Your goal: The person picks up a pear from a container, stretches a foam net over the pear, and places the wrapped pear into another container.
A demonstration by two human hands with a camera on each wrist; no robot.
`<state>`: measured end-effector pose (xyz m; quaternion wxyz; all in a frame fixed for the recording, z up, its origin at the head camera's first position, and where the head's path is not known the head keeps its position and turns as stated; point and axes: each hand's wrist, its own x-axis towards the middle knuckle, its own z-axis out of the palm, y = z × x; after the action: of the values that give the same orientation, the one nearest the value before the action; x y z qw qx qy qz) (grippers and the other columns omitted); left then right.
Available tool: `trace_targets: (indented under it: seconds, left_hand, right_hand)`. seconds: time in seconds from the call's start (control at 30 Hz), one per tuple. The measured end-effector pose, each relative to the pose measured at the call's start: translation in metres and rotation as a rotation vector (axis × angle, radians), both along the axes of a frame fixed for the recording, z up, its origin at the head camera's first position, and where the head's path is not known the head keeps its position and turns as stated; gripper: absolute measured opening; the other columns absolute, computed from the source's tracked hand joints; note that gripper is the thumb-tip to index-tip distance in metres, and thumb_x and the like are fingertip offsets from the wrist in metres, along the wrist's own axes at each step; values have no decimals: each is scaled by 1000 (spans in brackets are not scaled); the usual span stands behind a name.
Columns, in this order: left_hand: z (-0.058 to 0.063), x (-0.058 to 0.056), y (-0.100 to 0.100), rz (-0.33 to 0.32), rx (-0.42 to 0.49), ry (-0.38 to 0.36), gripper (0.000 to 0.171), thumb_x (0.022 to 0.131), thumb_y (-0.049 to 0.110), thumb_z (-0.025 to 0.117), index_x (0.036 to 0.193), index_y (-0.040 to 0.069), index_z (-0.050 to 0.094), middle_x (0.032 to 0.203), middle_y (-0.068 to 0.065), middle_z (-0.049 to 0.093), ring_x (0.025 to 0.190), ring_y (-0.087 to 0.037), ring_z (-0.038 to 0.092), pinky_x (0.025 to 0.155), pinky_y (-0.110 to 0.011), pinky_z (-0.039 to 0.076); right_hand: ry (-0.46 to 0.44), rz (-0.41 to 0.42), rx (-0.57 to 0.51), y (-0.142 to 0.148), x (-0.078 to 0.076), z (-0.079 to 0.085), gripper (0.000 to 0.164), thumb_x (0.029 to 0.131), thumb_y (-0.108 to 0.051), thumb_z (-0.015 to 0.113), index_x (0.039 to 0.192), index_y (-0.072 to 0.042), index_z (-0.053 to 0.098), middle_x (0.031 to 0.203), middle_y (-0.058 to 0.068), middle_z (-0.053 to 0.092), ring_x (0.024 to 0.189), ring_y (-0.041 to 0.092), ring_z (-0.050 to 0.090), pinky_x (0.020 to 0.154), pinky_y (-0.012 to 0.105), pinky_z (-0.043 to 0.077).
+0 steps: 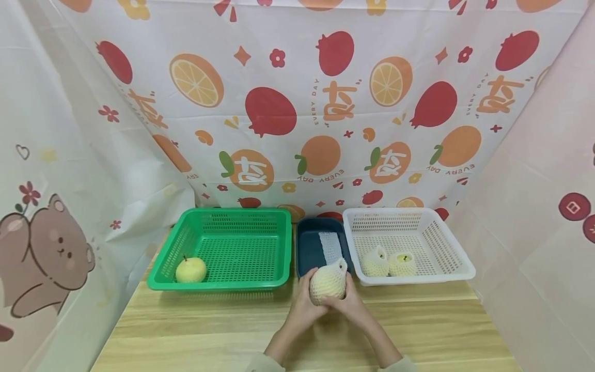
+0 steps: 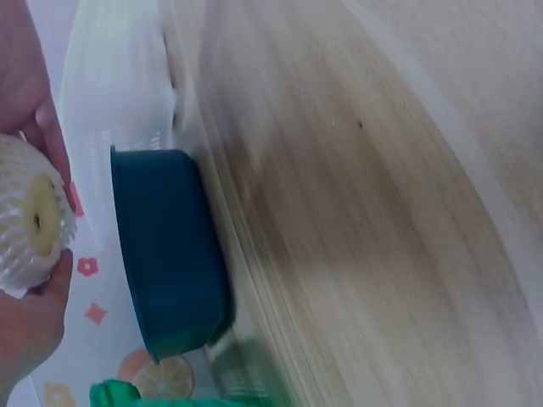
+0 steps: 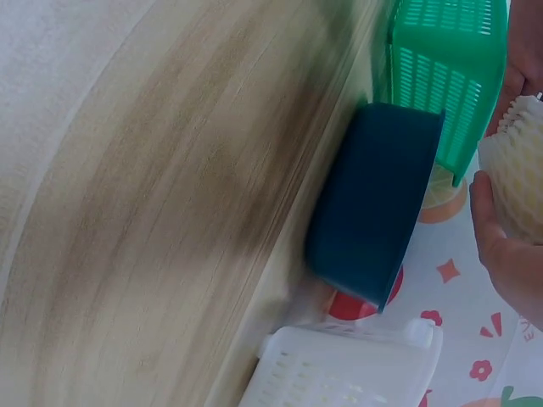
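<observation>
Both hands hold one pear (image 1: 327,285) wrapped in a white foam net, in front of the dark blue bin. My left hand (image 1: 304,299) grips its left side, my right hand (image 1: 351,302) its right side with fingers lying across the lower front. The net's gathered end sticks up at the top right. In the left wrist view, yellow skin of the pear (image 2: 41,216) shows through the net's opening. Inside the blue bin (image 1: 309,248) lies a flat white foam net (image 1: 330,247).
A green basket (image 1: 232,284) at the left contains one bare yellow pear (image 1: 191,269). The white basket (image 1: 432,279) at the right contains two net-wrapped pears (image 1: 402,264). All stand along the back of a wooden table (image 1: 209,330), before a fruit-printed curtain (image 1: 297,103).
</observation>
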<state>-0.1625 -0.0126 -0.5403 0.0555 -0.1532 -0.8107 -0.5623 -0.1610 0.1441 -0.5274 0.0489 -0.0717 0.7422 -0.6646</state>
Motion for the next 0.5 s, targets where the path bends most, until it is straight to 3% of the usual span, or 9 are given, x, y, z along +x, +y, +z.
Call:
trace_targets:
  seconds: [0.2,0.5]
  left_hand:
    - [-1,1,8,41,-43,41,85,66,24,81,136,12,34,121,-9,44,107,-27,47,83,-45,43]
    - [7,0,16,-4,-16,44,85,69,20,79,139,11,31,128,-8,41,113,-24,44,87,-44,43]
  right_hand:
    - [-1,-79,8,-1,-1,2,86,76,-7,73,141,-1,17,127,20,39,111,28,41,89,31,38]
    - [19,-134,-16,5,-2,7,85,75,-2,72,140,4,17,129,24,38,113,31,40,91,28,37]
